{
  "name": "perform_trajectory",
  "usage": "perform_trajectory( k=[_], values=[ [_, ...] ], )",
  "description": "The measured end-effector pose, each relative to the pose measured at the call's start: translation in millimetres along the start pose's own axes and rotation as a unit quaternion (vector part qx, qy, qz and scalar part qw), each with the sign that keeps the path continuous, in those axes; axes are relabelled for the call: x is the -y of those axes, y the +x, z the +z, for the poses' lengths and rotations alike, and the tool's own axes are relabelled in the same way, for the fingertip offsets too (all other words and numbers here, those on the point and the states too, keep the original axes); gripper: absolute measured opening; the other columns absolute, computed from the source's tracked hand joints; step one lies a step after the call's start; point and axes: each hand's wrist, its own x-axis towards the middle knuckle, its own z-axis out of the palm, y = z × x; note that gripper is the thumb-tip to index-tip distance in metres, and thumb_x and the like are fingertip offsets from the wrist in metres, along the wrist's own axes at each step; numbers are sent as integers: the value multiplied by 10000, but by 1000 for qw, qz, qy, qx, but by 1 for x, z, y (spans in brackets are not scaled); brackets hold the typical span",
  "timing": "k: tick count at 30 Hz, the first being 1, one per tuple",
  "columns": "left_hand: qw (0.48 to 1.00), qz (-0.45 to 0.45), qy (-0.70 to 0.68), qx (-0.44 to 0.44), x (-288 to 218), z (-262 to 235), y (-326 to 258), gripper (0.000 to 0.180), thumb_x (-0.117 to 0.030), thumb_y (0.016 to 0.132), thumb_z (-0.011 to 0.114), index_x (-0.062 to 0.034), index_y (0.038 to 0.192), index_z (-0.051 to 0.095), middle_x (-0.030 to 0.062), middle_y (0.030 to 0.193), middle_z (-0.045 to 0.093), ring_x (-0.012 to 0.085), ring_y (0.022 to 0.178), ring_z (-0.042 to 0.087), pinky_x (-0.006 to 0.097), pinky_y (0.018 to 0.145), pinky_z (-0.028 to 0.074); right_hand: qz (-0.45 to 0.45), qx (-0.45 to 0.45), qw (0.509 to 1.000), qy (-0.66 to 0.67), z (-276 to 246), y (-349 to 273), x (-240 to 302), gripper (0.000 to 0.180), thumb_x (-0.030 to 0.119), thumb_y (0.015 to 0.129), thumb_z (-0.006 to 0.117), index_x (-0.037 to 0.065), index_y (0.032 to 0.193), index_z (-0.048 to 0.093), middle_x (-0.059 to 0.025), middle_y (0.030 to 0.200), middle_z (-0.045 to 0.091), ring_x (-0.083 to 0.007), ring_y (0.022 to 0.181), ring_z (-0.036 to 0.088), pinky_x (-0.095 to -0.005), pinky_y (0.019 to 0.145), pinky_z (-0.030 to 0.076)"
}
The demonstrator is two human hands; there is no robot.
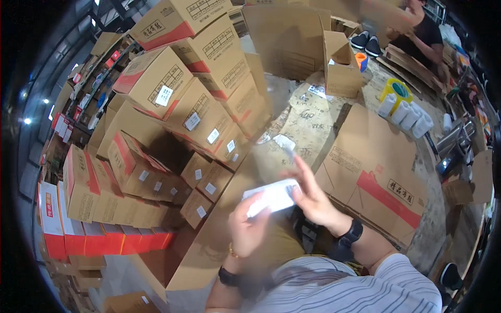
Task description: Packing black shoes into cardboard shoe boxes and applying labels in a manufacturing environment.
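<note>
My left hand (pixel 247 224) is closed round the left end of a flat white stack of paper (pixel 271 197), which looks like labels. At the stack's right end, my right hand (pixel 314 202) has its thumb against it, with the index finger stretched out and up. A small white slip (pixel 284 142) shows just beyond that fingertip; whether the finger touches it cannot be made out. Blur hides the finer detail of both hands. Below them stands an open cardboard carton (pixel 206 261). Small brown boxes (pixel 197 204) with white labels lie to its left.
Tall stacked cartons (pixel 216 57) rise on the left, above red-and-white boxes (pixel 86 242). Flattened cardboard (pixel 373 172) lies on the worktable (pixel 308 122) at right. Behind it are tape rolls (pixel 396 89), white rolls (pixel 409 116), an open box (pixel 342 68) and black shoes (pixel 366 43). Another person (pixel 425 34) stands far right.
</note>
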Motion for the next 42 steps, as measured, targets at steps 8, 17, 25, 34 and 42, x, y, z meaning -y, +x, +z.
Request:
perform_trajectory(
  k=[8,17,25,34,42],
  values=[
    [977,-124,-170,31,1,7,9,375,12,826,598,12,1186,491,77,1070,581,127,962,554,270,839,461,-136,53,972,-185,-16,6,-1,504,51,881,536,30,1352,359,-142,1116,555,-221,1018,562,-337,881,440],
    [992,-87,-76,-43,12,14,9,137,21,850,576,28,986,575,89,992,624,105,896,569,242,785,467,-359,-27,851,-381,-28,14,13,444,27,645,754,75,1073,650,-59,734,613,-217,686,597,-306,624,469],
    [985,-104,-120,-71,4,16,25,274,20,853,573,27,1126,549,107,1077,613,133,962,577,255,838,459,-282,19,902,-326,-21,29,17,551,59,670,746,96,1196,585,-84,1070,624,-205,845,616,-315,715,443],
    [996,-59,-66,-23,26,6,24,210,50,839,571,32,1046,606,84,970,653,109,915,588,256,813,471,-313,74,878,-353,-9,48,-3,423,63,772,627,146,1187,604,-110,1126,574,-247,859,611,-318,729,513],
    [968,-169,-184,-9,49,-5,33,199,-15,867,598,39,1059,588,65,974,652,123,887,604,258,772,482,-348,170,847,-362,-9,60,-12,404,59,764,595,148,1157,627,-114,1101,571,-244,802,623,-319,684,524]
  ],
)
